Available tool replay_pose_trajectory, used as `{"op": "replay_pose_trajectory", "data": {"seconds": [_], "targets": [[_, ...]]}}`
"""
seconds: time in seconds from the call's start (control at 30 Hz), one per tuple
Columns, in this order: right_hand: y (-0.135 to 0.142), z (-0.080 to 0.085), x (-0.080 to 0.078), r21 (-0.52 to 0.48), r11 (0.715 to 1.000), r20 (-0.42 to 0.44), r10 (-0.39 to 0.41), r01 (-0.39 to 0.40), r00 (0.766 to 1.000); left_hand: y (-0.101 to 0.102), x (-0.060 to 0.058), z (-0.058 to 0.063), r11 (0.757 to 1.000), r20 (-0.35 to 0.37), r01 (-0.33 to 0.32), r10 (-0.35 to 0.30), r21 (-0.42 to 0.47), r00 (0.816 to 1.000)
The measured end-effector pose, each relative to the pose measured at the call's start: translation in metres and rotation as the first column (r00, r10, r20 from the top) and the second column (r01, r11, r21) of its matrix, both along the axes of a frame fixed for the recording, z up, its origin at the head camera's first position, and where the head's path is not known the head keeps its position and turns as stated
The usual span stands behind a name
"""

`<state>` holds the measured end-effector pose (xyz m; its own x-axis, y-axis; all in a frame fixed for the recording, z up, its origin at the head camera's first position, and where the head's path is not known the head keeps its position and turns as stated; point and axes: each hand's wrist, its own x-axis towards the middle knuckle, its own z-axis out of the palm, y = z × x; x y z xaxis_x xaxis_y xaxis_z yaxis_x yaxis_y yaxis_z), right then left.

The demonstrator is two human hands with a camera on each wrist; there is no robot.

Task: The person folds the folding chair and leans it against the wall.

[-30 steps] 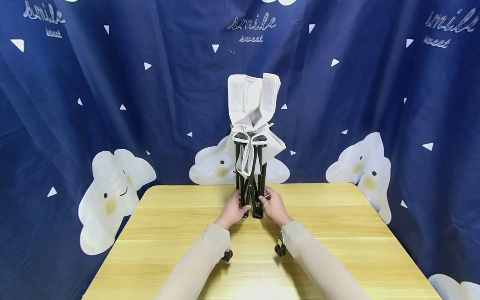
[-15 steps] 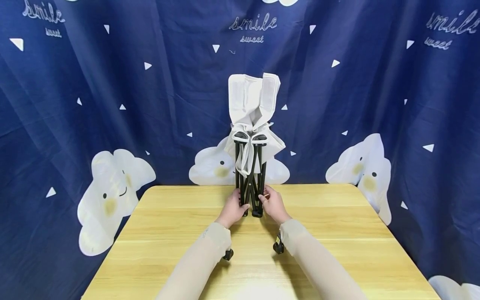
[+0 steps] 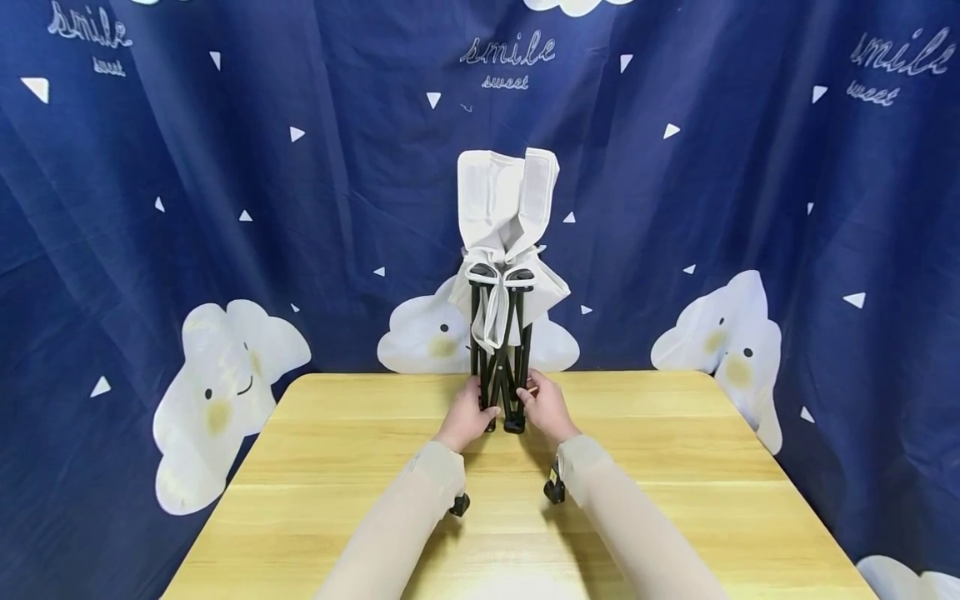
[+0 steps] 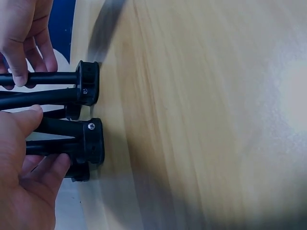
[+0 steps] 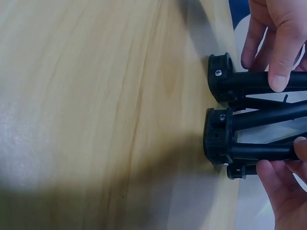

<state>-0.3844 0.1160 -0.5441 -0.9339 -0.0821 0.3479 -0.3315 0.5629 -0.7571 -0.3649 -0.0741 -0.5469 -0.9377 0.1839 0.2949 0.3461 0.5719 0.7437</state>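
A folded camping chair (image 3: pixel 501 367) stands upright near the table's far edge, its black legs drawn together and crossing in the middle. White seat fabric (image 3: pixel 489 196) bunches and rises above the frame. My left hand (image 3: pixel 467 418) grips the legs low on the left side, thumb across the front. On the right, my right hand (image 3: pixel 551 411) holds the leg tubes at a similar height. Black plastic feet (image 4: pixel 94 141) with screws show close up in the left wrist view, beside the curled fingers (image 4: pixel 60 167). The right wrist view shows the feet (image 5: pixel 218 136) too. Rear legs are partly hidden.
A light wood table (image 3: pixel 360 467) spreads under both forearms. Close behind its far edge hangs a dark blue curtain (image 3: pixel 360 200) with clouds and triangles. A small black device (image 3: pixel 555 487) hangs under the right wrist, and another black device (image 3: pixel 460 504) under the left.
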Motion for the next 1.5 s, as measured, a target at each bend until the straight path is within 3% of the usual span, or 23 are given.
{"op": "replay_pose_trajectory", "data": {"seconds": [0.37,0.5,0.77,0.9,1.2,1.5], "targets": [[0.005,0.008,0.002,0.014,1.000,0.086,0.026,-0.027,0.996,-0.002,-0.003,0.008,0.998,0.027,-0.007,0.009,-0.055,1.000],[0.011,0.011,0.004,0.060,0.997,0.054,0.039,-0.042,0.998,-0.005,-0.003,0.015,0.999,0.039,0.008,-0.005,-0.054,0.999],[0.016,0.021,-0.001,0.077,0.997,-0.055,0.002,0.002,0.998,-0.009,-0.004,0.037,1.000,0.049,0.012,-0.011,-0.011,0.999],[0.016,0.025,-0.005,0.113,0.993,-0.084,-0.010,0.019,0.996,-0.008,-0.006,0.042,1.000,0.055,-0.003,0.004,-0.029,0.998],[0.011,0.030,-0.009,0.140,0.988,-0.109,-0.045,0.060,0.993,-0.005,-0.012,0.045,0.997,0.060,-0.051,0.054,-0.057,0.997],[0.005,0.034,-0.014,0.179,0.976,-0.048,-0.116,0.123,0.992,-0.002,-0.019,0.042,0.997,0.075,-0.054,0.057,-0.049,0.996]]}}
